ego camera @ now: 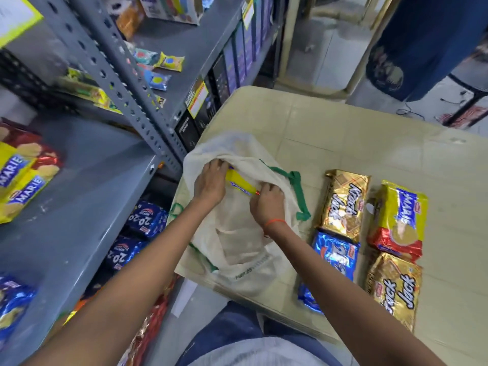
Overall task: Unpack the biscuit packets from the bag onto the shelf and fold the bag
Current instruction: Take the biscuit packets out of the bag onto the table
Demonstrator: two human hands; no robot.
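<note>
Cloth bag (237,241) lies open on a beige tabletop (356,143), mid-frame. Left hand (210,183) and right hand (269,204) both grip a yellow packet (241,184) in its mouth. Loose packets (346,204) lie at 3 o'clock, a grey shelf (87,180) at 9 and tiled floor (330,48) at 12.

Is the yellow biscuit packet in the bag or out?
Mostly in: only part of the yellow Marie packet shows in the mouth of the cloth bag.
</note>
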